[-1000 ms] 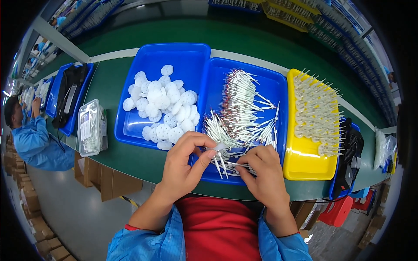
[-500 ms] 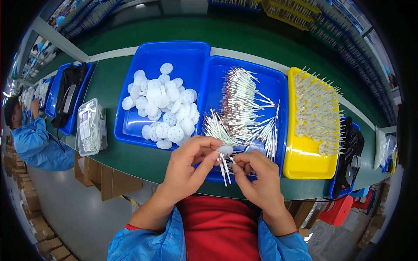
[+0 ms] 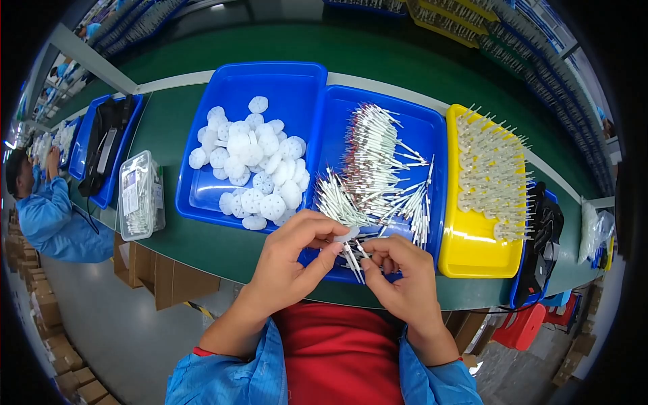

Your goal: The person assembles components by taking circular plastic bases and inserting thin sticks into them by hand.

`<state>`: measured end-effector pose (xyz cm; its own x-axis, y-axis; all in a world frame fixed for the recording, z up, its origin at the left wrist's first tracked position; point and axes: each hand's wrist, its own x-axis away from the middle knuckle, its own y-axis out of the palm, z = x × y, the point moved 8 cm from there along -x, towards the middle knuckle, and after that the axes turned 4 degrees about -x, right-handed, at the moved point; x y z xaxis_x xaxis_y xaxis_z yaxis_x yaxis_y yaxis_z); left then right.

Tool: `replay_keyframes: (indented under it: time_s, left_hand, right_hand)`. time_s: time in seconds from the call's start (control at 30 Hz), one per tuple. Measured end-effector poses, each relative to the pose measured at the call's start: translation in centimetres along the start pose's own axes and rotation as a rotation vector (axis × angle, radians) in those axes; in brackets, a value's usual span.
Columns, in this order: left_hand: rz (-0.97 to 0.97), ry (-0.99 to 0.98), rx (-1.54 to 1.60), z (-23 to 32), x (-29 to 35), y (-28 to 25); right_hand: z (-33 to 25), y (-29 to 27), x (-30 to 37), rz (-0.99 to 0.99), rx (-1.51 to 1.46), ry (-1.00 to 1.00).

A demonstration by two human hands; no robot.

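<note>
Between the thumb and fingers of my left hand is a translucent white plastic disc. Thin white sticks hang down from it. My right hand is closed in a pinch on another thin white stick, close beside the disc; its far end is partly hidden by my fingers. Both hands hover over the near edge of the middle blue tray, where many white sticks with dark reddish ends lie heaped. Left of it, a blue tray holds a pile of similar white discs.
A yellow tray on the right carries rows of discs fitted with sticks. A clear plastic box stands left, near a black device in a blue tray. Another person sits at far left. A red stool is below right.
The disc has tilted in my left fingers and its hanging sticks have swung slightly right. My right hand has shifted very slightly, still pinching a stick beside the disc.
</note>
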<state>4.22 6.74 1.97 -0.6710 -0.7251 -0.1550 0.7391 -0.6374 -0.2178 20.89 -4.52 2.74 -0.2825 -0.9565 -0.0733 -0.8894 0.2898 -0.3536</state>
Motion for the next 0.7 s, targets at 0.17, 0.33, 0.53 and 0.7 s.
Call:
replay_keyframes:
  time_s: [0.17,0.33,0.53,0.7]
  left_hand:
    - [0.008,-0.017,0.034,-0.09,0.02,-0.03]
    - [-0.052,0.027,-0.038,0.44,-0.18,-0.06]
    - [-0.010,-0.059,0.045,-0.31,0.05,-0.05]
    - [0.019,-0.051,0.019,-0.30,0.03,0.06]
  right_hand:
    - [0.67,0.48,0.19,-0.011,-0.033,0.028]
    - [0.72,0.57,0.21,-0.008,-0.054,0.036]
    - [0.35,0.75,0.35,0.018,-0.078,-0.043]
    - [0.14,0.82,0.18,0.039,-0.013,-0.060]
